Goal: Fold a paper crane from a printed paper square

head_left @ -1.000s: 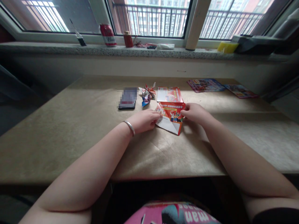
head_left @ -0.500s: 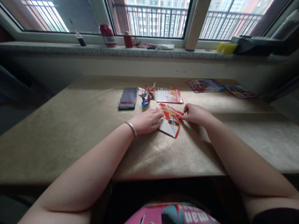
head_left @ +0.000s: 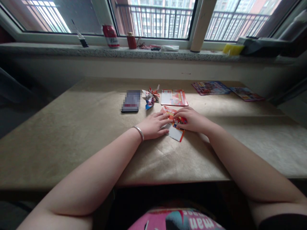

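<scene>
A folded red and white printed paper (head_left: 176, 132) lies flat on the tan table (head_left: 72, 134) in front of me. My left hand (head_left: 153, 125) rests with fingers stretched flat on the paper's left part. My right hand (head_left: 192, 118) lies palm down over its upper right part, fingers extended and pressing it to the table. Just behind the paper sit a finished folded paper figure (head_left: 150, 95) and a flat red leaflet (head_left: 174, 97).
A dark phone (head_left: 130, 101) lies left of the paper figure. Two colourful leaflets (head_left: 211, 87) (head_left: 247, 93) lie at the far right of the table. On the windowsill stand a red can (head_left: 110, 36), a small red jar (head_left: 131, 40) and a yellow sponge (head_left: 233, 48).
The raised upper flap of the paper has been folded down flat. Both hands went from pinching the paper's sides to lying flat on it, the right hand sliding left over it.
</scene>
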`<action>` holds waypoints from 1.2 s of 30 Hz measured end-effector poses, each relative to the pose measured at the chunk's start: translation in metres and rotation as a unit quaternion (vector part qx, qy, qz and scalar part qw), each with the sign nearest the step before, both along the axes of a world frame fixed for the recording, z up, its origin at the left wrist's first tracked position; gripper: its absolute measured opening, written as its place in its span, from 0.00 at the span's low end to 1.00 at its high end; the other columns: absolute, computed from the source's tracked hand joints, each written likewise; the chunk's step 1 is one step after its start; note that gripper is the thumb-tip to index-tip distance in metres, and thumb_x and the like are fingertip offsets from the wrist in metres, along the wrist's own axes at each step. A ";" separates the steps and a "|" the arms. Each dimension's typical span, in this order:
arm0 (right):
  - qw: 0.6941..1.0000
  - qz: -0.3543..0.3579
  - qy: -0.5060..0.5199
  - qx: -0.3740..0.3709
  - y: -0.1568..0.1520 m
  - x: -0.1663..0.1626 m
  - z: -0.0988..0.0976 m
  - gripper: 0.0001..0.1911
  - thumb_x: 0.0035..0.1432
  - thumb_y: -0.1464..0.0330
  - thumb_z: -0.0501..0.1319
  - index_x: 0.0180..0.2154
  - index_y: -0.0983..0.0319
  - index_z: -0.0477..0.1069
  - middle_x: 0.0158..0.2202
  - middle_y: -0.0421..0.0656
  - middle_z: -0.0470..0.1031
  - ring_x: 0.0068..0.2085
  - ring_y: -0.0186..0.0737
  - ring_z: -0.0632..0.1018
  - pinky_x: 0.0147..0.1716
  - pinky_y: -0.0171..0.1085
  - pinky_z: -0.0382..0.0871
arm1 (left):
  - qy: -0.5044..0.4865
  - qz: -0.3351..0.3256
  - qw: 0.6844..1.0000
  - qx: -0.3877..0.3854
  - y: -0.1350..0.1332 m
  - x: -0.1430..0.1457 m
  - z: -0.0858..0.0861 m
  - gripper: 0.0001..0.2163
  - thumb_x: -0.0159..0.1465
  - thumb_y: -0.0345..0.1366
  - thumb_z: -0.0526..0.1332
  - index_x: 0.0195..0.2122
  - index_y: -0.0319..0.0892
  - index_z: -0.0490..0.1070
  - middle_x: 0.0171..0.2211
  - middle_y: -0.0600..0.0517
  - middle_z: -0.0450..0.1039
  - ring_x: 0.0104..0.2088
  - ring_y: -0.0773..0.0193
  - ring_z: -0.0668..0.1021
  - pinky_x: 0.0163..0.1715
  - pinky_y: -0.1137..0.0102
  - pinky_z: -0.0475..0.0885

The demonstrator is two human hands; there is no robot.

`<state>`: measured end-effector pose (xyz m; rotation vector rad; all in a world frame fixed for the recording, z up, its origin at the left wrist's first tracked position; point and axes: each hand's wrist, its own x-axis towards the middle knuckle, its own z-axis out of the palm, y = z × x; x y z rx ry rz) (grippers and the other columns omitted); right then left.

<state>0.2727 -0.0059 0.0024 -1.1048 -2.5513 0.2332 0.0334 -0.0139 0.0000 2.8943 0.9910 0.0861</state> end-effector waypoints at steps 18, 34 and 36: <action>0.992 0.104 -0.060 -0.040 -0.009 0.011 0.011 0.33 0.44 0.78 0.61 0.54 0.53 0.73 0.65 0.39 0.62 0.67 0.51 0.57 0.65 0.53 0.54 | 0.013 0.047 0.998 -0.039 0.004 -0.010 0.005 0.39 0.57 0.62 0.59 0.64 0.46 0.58 0.69 0.45 0.50 0.68 0.48 0.52 0.65 0.48 0.47; 0.989 0.130 -0.061 -0.042 -0.011 0.002 0.010 0.29 0.50 0.74 0.59 0.56 0.58 0.72 0.58 0.41 0.72 0.63 0.47 0.65 0.63 0.48 0.60 | 0.008 0.061 0.996 -0.062 0.006 -0.008 0.003 0.31 0.65 0.51 0.54 0.66 0.44 0.53 0.69 0.45 0.48 0.69 0.50 0.51 0.65 0.50 0.48; 0.989 0.124 -0.063 -0.041 -0.011 0.003 0.010 0.30 0.50 0.75 0.59 0.56 0.56 0.71 0.58 0.40 0.72 0.64 0.47 0.65 0.63 0.48 0.59 | 0.015 0.060 0.996 -0.057 0.005 -0.008 0.003 0.31 0.65 0.51 0.54 0.67 0.45 0.51 0.69 0.45 0.47 0.69 0.49 0.50 0.65 0.49 0.47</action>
